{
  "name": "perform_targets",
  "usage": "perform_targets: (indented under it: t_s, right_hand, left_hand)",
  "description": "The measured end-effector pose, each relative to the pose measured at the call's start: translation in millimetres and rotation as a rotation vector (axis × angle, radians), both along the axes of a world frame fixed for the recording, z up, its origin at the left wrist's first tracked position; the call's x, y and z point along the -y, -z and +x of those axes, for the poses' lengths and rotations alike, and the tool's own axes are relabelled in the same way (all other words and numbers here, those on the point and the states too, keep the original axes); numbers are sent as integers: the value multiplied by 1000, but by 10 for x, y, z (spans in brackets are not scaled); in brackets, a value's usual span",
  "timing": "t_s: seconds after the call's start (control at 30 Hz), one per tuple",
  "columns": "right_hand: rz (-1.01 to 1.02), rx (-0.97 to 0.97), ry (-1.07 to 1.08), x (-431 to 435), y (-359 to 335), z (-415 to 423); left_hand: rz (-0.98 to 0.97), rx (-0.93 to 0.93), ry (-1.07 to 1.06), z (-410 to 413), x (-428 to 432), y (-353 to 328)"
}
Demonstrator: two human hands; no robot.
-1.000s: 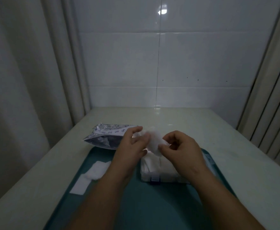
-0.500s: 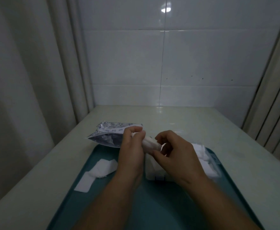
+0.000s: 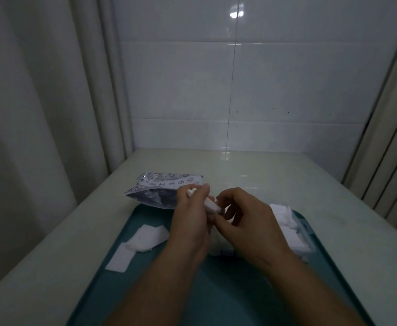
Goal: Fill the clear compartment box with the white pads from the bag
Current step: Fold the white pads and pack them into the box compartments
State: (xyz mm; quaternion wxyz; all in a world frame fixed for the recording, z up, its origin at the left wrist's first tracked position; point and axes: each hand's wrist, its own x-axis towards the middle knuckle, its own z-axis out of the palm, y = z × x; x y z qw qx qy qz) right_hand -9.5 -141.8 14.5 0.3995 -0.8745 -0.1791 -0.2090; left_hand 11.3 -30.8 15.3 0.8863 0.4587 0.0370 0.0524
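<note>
A folded white pad point(image 3: 210, 204) is held between both hands above the tray. My left hand point(image 3: 191, 216) grips its far end and my right hand point(image 3: 244, 220) pinches its near end. Under the hands lies the clear compartment box point(image 3: 297, 234), mostly hidden, with white pads showing in its right side. The silvery printed bag point(image 3: 162, 190) lies on the table just beyond the tray's far left corner. Two loose white pads point(image 3: 145, 238) lie on the tray's left part.
A teal tray point(image 3: 216, 290) covers the near middle of the pale table point(image 3: 263, 175). Curtains hang at the left and right. A tiled wall closes the far end.
The pad was spread out loosely between the hands; now it is folded into a narrow strip. The camera view has shifted slightly, and both hands stay above the box.
</note>
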Motion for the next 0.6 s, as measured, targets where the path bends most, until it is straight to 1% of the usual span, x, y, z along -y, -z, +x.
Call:
perform_targets:
  t_s: [0.07,0.13,0.2,0.23,0.27,0.33,0.37,0.4,0.47,0.53,0.6]
  right_hand:
    - [16,-6,29,14,-1,-3]
    - [119,-34,61,35,1,11]
    - [239,-68,86,62,2,49]
    - [288,-80,92,78,1,67]
    - [321,-94,96,94,-2,79]
    - [329,-132,95,133,-2,91]
    - [317,-151,91,156,-4,90]
    - [308,-163,88,185,-14,91]
    - [309,-193,98,264,-51,91]
    - [273,-231,120,345,-101,98]
    - [227,-271,160,446,-157,101]
  left_hand:
    - [-85,9,48,-6,11,-7]
    - [-138,6,98,-28,10,-27]
    - [-97,44,123,-14,-3,-16]
    - [-23,65,114,-10,-1,-3]
    - [106,81,94,-8,-4,7]
    - [396,90,43,-17,-2,33]
    - [488,102,35,-36,1,43]
    - [539,122,43,-57,4,47]
    - [572,139,72,-98,34,47]
    - [601,133,63,-111,75,43]
    - [683,125,31,-116,145,-7]
